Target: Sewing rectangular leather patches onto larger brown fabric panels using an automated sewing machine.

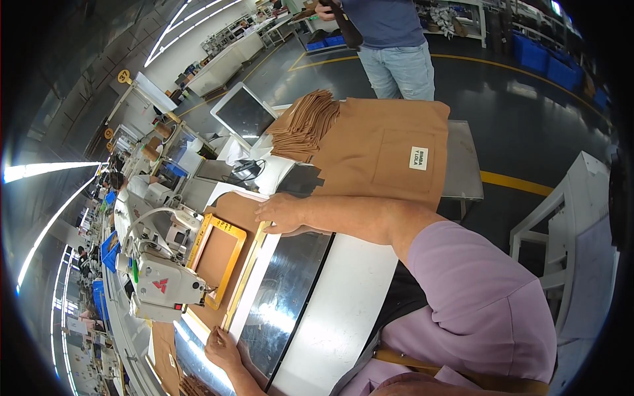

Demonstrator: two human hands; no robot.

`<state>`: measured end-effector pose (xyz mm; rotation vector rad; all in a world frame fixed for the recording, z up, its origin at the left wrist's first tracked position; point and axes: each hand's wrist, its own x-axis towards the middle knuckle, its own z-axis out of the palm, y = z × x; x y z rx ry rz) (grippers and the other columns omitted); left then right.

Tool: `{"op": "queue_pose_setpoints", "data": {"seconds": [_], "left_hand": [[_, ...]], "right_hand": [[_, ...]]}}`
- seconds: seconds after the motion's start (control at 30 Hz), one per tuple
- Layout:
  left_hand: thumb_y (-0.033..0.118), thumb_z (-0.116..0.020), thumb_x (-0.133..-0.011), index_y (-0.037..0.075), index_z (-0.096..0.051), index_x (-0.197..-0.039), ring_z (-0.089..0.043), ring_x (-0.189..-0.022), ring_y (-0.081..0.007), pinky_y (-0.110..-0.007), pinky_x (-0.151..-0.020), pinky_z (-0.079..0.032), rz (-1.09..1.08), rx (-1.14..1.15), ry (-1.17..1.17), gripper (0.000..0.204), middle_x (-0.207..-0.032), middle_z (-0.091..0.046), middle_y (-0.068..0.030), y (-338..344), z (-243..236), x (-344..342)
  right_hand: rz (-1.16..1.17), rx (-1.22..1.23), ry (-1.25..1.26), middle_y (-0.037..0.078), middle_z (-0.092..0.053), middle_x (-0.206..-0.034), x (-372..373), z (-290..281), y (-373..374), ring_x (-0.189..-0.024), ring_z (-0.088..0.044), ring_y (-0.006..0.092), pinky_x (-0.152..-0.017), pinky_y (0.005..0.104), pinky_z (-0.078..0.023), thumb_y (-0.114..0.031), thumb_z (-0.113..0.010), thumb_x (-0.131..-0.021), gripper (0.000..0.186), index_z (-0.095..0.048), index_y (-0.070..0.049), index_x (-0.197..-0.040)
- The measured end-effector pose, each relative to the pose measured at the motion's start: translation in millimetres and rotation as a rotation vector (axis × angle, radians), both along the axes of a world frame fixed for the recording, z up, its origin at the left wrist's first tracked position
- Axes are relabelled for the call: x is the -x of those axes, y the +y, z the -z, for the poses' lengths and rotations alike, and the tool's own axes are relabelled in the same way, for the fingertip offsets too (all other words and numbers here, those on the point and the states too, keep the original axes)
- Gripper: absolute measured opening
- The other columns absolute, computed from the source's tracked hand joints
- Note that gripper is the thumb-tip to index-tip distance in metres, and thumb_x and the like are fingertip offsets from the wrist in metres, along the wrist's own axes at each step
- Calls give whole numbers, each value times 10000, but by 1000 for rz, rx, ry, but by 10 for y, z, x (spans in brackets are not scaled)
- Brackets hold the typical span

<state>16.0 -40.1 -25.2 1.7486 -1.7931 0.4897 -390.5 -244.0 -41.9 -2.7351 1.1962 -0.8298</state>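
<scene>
A brown fabric panel [243, 206] lies on the bed of a white sewing machine [168, 287]. A yellow rectangular clamp frame [237, 280] rests on the panel beneath the machine head. Along the panel's near edge runs a thin yellow strip [242, 294]. At the upper end of this strip, my right hand [284, 214] lies palm down with fingers stretched over the fabric's edge. My left hand [223, 348] is closed at the lower end, its fingertips pinching the panel's edge by the strip. The undersides of those fingers are partly hidden.
Past my right arm lie a large brown fabric piece with a white label [406, 165] and a stack of brown pieces [305, 125]. A tablet screen [244, 113] stands behind. More brown fabric [164, 350] hangs lower left. A person [396, 46] stands across; a white chair [561, 231] is right.
</scene>
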Motion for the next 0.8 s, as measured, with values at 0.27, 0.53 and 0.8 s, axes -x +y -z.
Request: {"op": "queue_pose_setpoints", "data": {"seconds": [0.27,0.53,0.8], "left_hand": [[138,-635,-895,-40,-763,-950,-733,-831,-372,-421,-757,-579,-12,-12,22,225,-938,-754,-202,3,12,-20],[139,-636,-890,-40,-761,-955,-736,-828,-371,-418,-756,-587,-1,-11,57,228,-935,-752,-207,9,-5,5],[149,-639,-894,-34,-764,-958,-735,-836,-368,-416,-756,-583,-8,-19,40,230,-951,-754,-201,9,3,-13]], "right_hand": [[14,54,-12,111,-640,-1357,-16,30,-22,-1307,-559,286,-1052,421,-475,-437,-598,-908,474,-696,-107,-1235],[-7,13,-17,131,-621,-1381,0,-1,-5,-1331,-538,298,-1094,409,-442,-405,-608,-916,474,-681,-87,-1259],[8,70,-37,114,-651,-1341,-16,69,-46,-1295,-568,286,-1063,428,-462,-429,-612,-899,470,-700,-107,-1230]]}}
